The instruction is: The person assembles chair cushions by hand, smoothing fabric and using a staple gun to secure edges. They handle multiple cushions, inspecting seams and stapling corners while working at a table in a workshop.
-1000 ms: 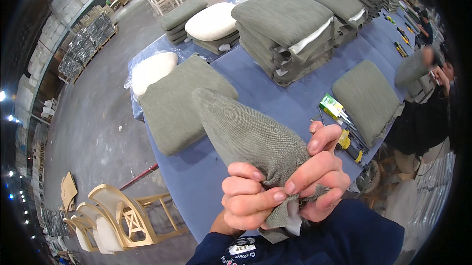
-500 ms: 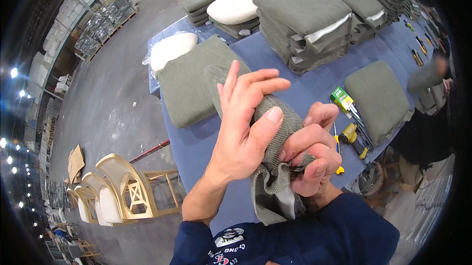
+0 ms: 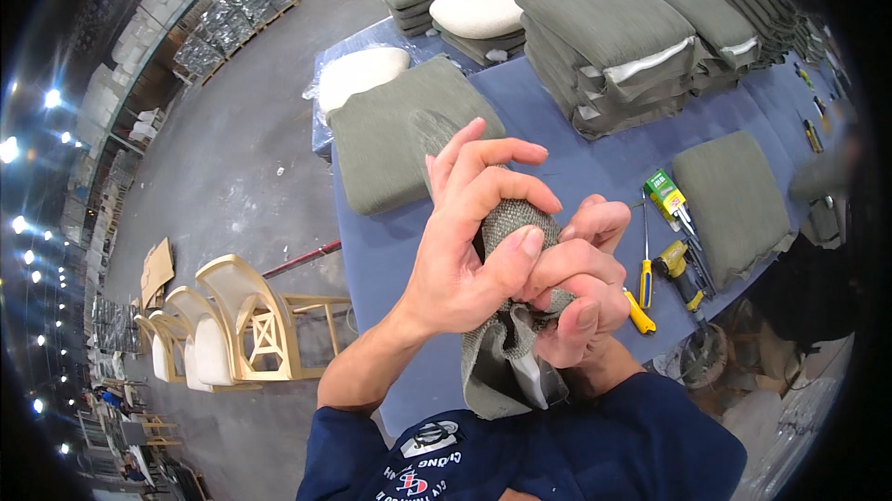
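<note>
Right in front of me, a grey-green cushion [image 3: 520, 215] in woven fabric is held up almost edge-on. Loose cloth hangs in folds from its lower end, showing a white strip. My left hand [image 3: 455, 255] curls round the upper part, its thumb pressed against the fabric. With bent fingers, my right hand [image 3: 590, 301] pinches the bunched cloth close to the left thumb. The side turned away from me is hidden.
On the blue table [image 3: 390, 362] lie a flat green cushion [image 3: 400, 143], a cushion stack [image 3: 604, 36] and another cushion [image 3: 734, 204]. A yellow screwdriver [image 3: 646, 278], a yellow-handled tool [image 3: 639, 315] and a power drill [image 3: 678, 269] are at right. Chairs [image 3: 246, 315] stand at left.
The left fingers have curled in over the cushion, and its thumb has come closer to the right hand. My view has shifted, so the surroundings sit further right.
</note>
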Demonstrator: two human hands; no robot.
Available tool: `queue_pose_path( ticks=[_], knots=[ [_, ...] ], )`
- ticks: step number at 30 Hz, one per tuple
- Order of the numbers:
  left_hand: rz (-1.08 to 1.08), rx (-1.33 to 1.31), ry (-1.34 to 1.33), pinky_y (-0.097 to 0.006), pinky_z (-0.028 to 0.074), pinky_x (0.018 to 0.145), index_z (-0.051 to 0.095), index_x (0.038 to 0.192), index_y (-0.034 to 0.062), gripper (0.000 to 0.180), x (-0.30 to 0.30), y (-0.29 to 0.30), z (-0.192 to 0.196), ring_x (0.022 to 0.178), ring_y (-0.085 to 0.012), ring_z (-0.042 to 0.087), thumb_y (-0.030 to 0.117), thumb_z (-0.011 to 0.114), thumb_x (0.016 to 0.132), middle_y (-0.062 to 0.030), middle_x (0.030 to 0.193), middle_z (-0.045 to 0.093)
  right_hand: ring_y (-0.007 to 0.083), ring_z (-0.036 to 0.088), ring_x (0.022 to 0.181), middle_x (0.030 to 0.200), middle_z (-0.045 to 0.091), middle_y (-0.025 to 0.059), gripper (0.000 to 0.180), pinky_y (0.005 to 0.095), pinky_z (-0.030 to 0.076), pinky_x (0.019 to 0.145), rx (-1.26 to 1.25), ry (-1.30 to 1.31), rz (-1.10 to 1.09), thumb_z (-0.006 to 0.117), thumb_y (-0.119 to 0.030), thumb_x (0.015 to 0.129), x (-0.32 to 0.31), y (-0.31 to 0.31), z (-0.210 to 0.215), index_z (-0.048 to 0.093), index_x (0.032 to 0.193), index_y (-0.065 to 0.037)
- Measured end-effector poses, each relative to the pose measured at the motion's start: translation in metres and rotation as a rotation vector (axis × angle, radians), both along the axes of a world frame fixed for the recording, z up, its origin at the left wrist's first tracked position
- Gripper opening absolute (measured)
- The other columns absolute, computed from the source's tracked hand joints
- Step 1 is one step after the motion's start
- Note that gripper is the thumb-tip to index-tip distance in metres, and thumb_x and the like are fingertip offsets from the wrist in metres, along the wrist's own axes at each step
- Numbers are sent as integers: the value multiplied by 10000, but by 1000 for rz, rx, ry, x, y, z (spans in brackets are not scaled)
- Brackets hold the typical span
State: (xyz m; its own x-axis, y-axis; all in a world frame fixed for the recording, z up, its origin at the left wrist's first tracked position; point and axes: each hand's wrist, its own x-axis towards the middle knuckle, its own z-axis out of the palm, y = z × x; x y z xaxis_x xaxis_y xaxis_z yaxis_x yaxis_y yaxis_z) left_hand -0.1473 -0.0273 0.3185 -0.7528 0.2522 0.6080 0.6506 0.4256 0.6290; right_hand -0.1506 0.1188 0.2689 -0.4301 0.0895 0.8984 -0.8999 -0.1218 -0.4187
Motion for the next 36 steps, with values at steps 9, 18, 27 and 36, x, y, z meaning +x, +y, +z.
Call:
queue_pose_path(
  ticks=[9, 18, 27, 36],
  knots=[
    [104, -58, -121, -548, 91, 1278, 681, 1143, 17, 432, 29, 3, 14, 1437, -352, 415, 343, 521, 910, -237, 1388, 585, 236, 458, 868, 772, 708, -34, 401, 407, 322, 796, 45, 42, 6, 553, -253, 952, 11, -2, 7, 621, 592, -92],
    [68, 4, -157, -574, 29, 1278, 631, 1271, 41, 433, 18, -19, 15, 1486, -320, 365, 264, 587, 902, -145, 1329, 605, 244, 483, 913, 810, 717, -44, 359, 430, 291, 865, 92, 15, 35, 583, -257, 933, 1, -16, 7, 653, 627, -84],
    [79, 105, -17, -556, 94, 1269, 667, 1158, 45, 366, 13, -30, 1, 1330, -287, 500, 275, 628, 876, -148, 1232, 633, 246, 501, 1008, 958, 766, -71, 312, 423, 301, 893, 204, 64, 68, 648, -310, 931, 0, -12, 8, 756, 722, -106],
    [124, 138, -7, -545, 158, 1245, 659, 1167, 66, 402, 24, -41, -15, 1386, -346, 404, 325, 670, 860, -140, 1263, 607, 388, 644, 1120, 1224, 669, 227, 225, 502, 517, 946, 112, -62, -55, 589, -117, 928, -33, 73, -58, 707, 1083, -5]
  ],
)
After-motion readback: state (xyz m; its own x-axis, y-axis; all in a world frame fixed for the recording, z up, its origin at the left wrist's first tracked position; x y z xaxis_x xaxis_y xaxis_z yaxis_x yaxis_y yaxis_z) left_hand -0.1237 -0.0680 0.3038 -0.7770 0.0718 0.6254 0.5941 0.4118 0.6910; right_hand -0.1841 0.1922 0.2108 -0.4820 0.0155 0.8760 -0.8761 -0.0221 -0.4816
